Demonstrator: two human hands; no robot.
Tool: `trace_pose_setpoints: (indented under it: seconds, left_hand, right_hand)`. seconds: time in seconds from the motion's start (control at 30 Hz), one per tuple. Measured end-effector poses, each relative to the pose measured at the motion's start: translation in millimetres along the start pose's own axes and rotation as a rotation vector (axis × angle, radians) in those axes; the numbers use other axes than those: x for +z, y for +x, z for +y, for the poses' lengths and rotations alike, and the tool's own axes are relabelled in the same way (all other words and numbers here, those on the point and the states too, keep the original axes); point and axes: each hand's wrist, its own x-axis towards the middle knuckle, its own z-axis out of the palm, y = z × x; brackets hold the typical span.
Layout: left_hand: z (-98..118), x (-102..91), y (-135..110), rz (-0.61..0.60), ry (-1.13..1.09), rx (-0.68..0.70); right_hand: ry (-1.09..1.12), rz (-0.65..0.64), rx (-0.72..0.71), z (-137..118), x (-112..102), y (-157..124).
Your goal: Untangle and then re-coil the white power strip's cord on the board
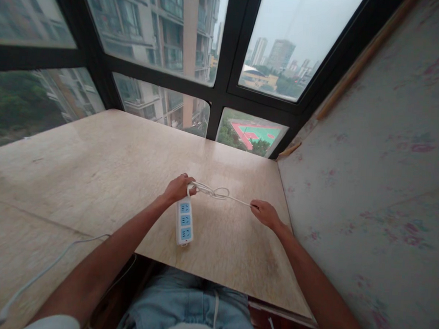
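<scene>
A white power strip (pixel 184 221) with blue sockets lies on the pale wooden tabletop (pixel 105 158), its long side pointing toward me. My left hand (pixel 179 188) is closed round the far end of the strip, where its white cable (pixel 218 193) comes out. The cable runs to the right in a loose knot-like loop. My right hand (pixel 264 213) pinches the cable's other end and holds it stretched just above the board.
A second white cable (pixel 44 273) trails over the near left of the tabletop and off its front edge. Dark-framed windows (pixel 223 93) close the far side. A pale patterned wall (pixel 368 192) stands along the right edge.
</scene>
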Motion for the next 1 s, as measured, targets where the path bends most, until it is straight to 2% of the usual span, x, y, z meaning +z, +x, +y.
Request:
trace_pose_setpoints:
  seconds: [0.2, 0.37, 0.47, 0.8, 0.9, 1.0]
  left_hand:
    - [-8.5, -15.3, 11.5, -0.019, 0.064, 0.084]
    - [-22.5, -14.4, 20.3, -0.03, 0.014, 0.15]
    - [-35.5, -12.5, 22.8, 0.001, -0.052, 0.112]
    - [-104.1, -5.0, 7.8, 0.11, -0.063, -0.014]
    - [-115.1, -8.2, 5.6, 0.135, -0.013, -0.054]
    - [-118.4, -12.6, 6.1, 0.137, 0.037, -0.175]
  right_hand:
    - [0.105, 0.056, -0.048, 7.6, 0.3, 0.8]
    - [0.194, 0.068, -0.076, 5.9, 9.3, 3.7]
    - [0.251, 0.072, -0.081, -2.4, 20.8, 5.8]
    - [0.32, 0.072, -0.196, -57.5, 59.6, 8.5]
    - [0.286, 0.106, -0.245, -79.7, 69.9, 6.7]
    - [0.282, 0.161, -0.246, -104.6, 81.4, 4.2]
